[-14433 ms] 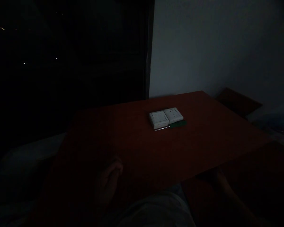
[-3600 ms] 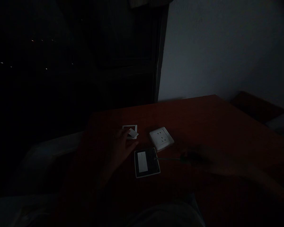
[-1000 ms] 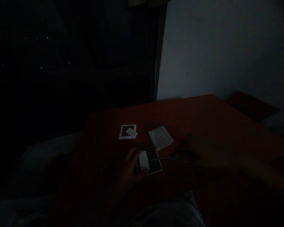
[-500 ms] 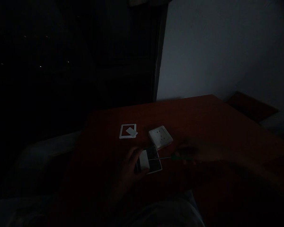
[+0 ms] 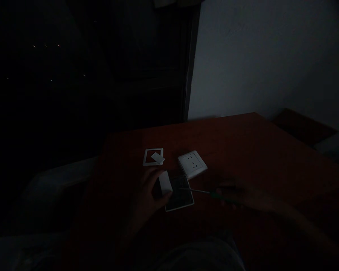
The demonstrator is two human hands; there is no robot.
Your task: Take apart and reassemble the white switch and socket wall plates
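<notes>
Between the thumb and fingers of my left hand [image 5: 151, 192] is a white rectangular switch rocker [image 5: 165, 181], tilted up at the left side of a dark square switch plate [image 5: 179, 199] with a pale rim. My right hand [image 5: 237, 194] is closed around the green handle of a screwdriver [image 5: 199, 191]. Its thin metal shaft points left, and the tip is over the dark plate; whether it touches cannot be made out. Just behind the plate lies a white wall socket [image 5: 192, 164] with slots on its face.
A white square frame [image 5: 144, 158] lies at the back left, with another white rectangular piece [image 5: 157, 157] resting across its corner. All of it is on a reddish-brown table [image 5: 228, 139]. A pale wall [image 5: 257, 56] rises behind, and the room is very dark.
My left hand has lifted the white rocker up and left off the plate, baring more dark surface. My right hand has drawn the screwdriver slightly right.
</notes>
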